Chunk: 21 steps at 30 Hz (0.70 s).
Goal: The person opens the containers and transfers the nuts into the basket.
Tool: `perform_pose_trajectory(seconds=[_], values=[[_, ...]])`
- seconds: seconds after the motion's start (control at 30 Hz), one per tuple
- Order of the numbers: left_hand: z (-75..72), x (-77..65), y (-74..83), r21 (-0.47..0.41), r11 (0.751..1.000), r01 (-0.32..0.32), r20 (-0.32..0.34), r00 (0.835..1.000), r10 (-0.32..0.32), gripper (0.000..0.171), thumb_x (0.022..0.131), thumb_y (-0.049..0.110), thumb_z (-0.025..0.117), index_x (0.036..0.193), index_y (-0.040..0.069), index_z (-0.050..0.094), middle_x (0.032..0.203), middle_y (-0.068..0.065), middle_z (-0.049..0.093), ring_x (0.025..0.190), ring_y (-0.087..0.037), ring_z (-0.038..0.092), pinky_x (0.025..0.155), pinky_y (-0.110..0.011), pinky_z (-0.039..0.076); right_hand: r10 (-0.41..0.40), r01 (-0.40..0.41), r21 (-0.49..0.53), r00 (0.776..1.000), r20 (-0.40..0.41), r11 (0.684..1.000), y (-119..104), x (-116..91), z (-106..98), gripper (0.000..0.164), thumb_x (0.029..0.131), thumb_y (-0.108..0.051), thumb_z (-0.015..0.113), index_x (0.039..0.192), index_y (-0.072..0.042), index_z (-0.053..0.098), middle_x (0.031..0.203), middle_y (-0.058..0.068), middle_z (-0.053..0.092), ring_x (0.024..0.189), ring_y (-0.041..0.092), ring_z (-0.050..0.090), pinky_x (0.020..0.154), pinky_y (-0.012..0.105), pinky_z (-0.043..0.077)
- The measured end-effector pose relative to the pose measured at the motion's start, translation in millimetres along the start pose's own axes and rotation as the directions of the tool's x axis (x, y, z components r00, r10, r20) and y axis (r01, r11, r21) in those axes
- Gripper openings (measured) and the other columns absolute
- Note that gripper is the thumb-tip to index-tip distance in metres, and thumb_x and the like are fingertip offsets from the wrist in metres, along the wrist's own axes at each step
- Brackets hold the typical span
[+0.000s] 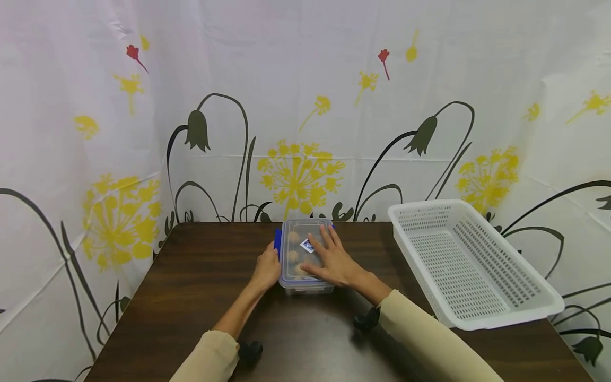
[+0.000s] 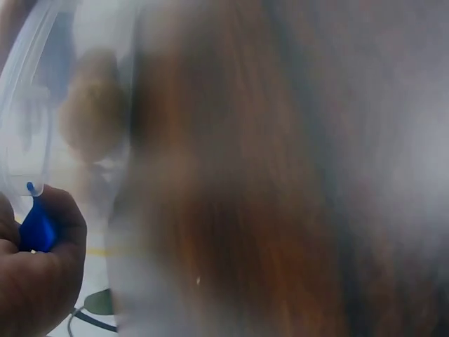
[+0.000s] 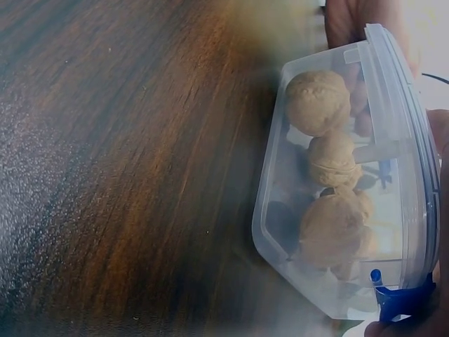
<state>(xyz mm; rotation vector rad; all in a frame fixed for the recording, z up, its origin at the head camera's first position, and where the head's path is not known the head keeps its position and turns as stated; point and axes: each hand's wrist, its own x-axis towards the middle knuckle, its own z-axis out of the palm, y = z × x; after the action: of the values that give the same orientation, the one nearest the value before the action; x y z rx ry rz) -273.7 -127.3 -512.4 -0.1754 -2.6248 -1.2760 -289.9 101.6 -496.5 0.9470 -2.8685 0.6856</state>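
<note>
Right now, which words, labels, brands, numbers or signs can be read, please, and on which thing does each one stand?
No text is readable.
White label with blue marks, on the clear lid: too small to read, partly covered by the right hand.

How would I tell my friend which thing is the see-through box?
In front of the flowery cloth stands a dark table. At its far edge, near the middle, the left hand and right hand touch a clear lidded box. Unlike the white basket to its right, it has blue clips and brown balls inside.
</note>
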Motion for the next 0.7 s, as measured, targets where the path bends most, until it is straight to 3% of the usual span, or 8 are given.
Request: perform_pose_trajectory(seconds=[0.17,0.3,0.37,0.5,0.6,0.7], values=[[-4.4,1.0,-0.9,-0.034,0.999,0.024,0.031,0.999,-0.022,0.041,0.109,0.000,0.036,0.144,-0.018,0.048,0.126,-0.039,0.066,0.123,-0.055,0.062,0.108,-0.064,0.048,0.000,0.000,-0.011,1.000,0.003,1.000,-1.7,-0.2,-0.3,0.087,0.102,-0.058,0.059,0.168,-0.010,0.029,0.174,0.030,0.005,0.161,0.052,-0.002,0.126,0.068,0.018],[-9.9,2.5,-0.2,-0.088,0.990,0.111,0.093,0.990,-0.103,0.044,0.112,0.004,0.034,0.149,-0.016,0.045,0.139,-0.038,0.060,0.135,-0.053,0.055,0.116,-0.062,0.042,-0.001,0.001,-0.006,1.000,-0.020,1.000,-1.1,-0.5,1.1,0.088,0.101,-0.058,0.059,0.167,-0.008,0.032,0.174,0.030,0.007,0.160,0.053,0.001,0.126,0.068,0.019],[-12.6,2.8,0.1,-0.116,0.978,0.173,0.133,0.979,-0.157,0.047,0.113,0.007,0.032,0.154,-0.015,0.039,0.150,-0.037,0.050,0.144,-0.052,0.045,0.122,-0.061,0.034,-0.008,0.008,0.005,0.999,-0.047,1.000,0.1,-0.8,2.8,0.086,0.101,-0.057,0.060,0.165,-0.007,0.035,0.173,0.031,0.011,0.160,0.054,0.005,0.125,0.069,0.021],[-16.1,1.7,1.3,-0.196,0.931,0.308,0.216,0.940,-0.265,0.056,0.116,0.016,0.030,0.162,-0.013,0.022,0.168,-0.035,0.023,0.157,-0.051,0.019,0.129,-0.061,0.015,-0.011,0.015,0.038,0.995,-0.100,0.999,2.3,-2.1,6.3,0.081,0.101,-0.053,0.062,0.163,-0.005,0.041,0.172,0.032,0.017,0.159,0.054,0.009,0.124,0.069,0.023],[-17.6,1.1,2.1,-0.229,0.904,0.360,0.239,0.921,-0.307,0.061,0.116,0.025,0.032,0.165,-0.009,0.019,0.170,-0.032,0.019,0.159,-0.050,0.015,0.129,-0.061,0.013,-0.003,0.012,0.069,0.991,-0.133,0.998,3.8,-2.7,8.5,0.078,0.101,-0.050,0.063,0.162,-0.004,0.043,0.172,0.031,0.018,0.160,0.052,0.010,0.124,0.069,0.023],[-19.8,1.3,5.0,-0.216,0.905,0.366,0.237,0.919,-0.315,0.064,0.116,0.031,0.033,0.166,-0.006,0.018,0.169,-0.033,0.023,0.157,-0.051,0.020,0.128,-0.063,0.016,0.024,-0.007,0.108,0.988,-0.153,0.994,4.5,-3.1,9.0,0.076,0.102,-0.047,0.063,0.161,-0.003,0.043,0.173,0.029,0.017,0.161,0.050,0.011,0.125,0.067,0.021]])
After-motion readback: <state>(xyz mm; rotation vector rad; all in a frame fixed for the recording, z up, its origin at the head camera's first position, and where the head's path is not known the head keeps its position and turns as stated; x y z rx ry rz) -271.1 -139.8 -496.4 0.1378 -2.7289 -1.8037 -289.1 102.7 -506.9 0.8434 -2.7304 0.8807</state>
